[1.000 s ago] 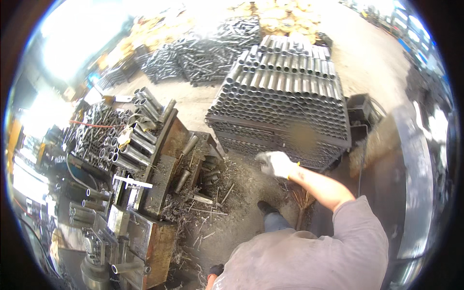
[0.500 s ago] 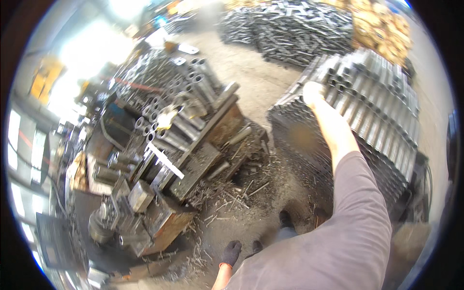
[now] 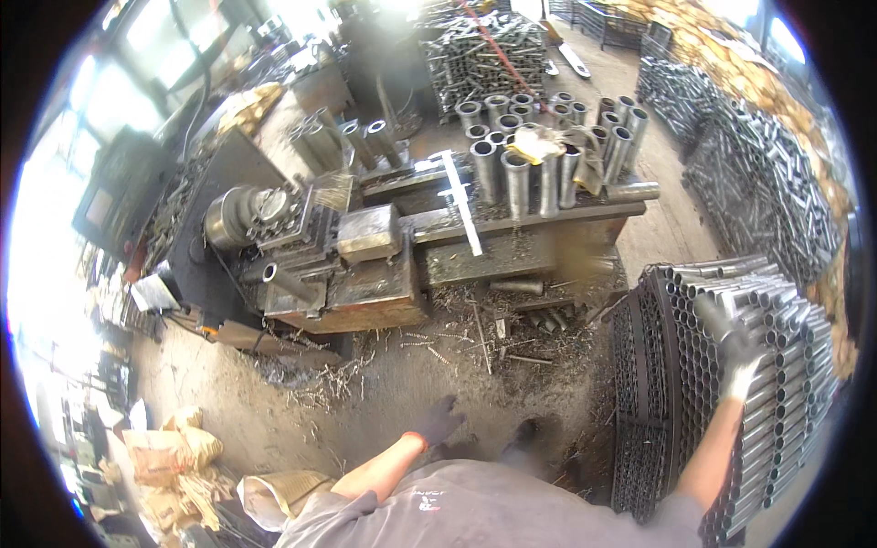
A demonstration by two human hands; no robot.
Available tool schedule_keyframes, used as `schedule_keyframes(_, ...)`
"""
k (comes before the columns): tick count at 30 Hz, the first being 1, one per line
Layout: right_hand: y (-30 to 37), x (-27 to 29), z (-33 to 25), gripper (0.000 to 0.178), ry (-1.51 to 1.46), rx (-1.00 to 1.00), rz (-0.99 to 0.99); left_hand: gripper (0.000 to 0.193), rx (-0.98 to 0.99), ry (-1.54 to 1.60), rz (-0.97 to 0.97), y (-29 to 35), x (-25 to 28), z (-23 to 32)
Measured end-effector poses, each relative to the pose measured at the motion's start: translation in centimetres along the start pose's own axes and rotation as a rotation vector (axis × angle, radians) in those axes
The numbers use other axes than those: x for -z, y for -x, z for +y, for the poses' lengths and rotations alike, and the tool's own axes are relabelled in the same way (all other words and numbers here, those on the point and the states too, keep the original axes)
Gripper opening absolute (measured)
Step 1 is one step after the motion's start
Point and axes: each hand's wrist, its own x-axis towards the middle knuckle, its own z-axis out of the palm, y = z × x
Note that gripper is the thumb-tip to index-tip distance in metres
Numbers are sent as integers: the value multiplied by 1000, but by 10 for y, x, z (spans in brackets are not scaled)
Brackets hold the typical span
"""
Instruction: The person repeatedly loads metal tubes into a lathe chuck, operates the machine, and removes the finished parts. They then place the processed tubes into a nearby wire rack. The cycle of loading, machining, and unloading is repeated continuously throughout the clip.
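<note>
My right hand (image 3: 744, 358), in a grey and white glove, is closed round a short steel tube (image 3: 714, 318), both smeared by motion. Below it is a tall stack of steel tubes (image 3: 776, 393), their round ends facing left. My left hand (image 3: 437, 421) wears a dark glove with an orange cuff. It hangs in front of my body with fingers apart and nothing in them, nearest to the littered floor.
Ahead stands a lathe with a round chuck (image 3: 232, 217). A caliper (image 3: 461, 203) lies across its bed, left of upright tubes (image 3: 516, 183) topped by a cloth (image 3: 537, 143). Metal shavings (image 3: 333, 379) cover the floor. Sacks (image 3: 169, 457) sit at lower left; piled metal parts (image 3: 772, 155) stand far right.
My view has swung right, and the lathe now spreads across the front. My right hand has come back from the far tubes, now with a tube in it. My left hand has risen into fuller view.
</note>
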Motion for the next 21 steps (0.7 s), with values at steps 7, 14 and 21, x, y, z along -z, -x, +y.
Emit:
schedule_keyframes(7, 228, -157, -262, 34, -751, -592, -846, 83, -835, -281, 535, 24, 68, 72)
schedule_keyframes(14, 311, -246, -436, 36, -760, -352, -1335, 37, -578, 175, 493, 64, 190, -92)
schedule_keyframes(21, 270, -262, -546, 85, -884, -142, -1538, 37, -131, 1029, 748, 51, 340, -192)
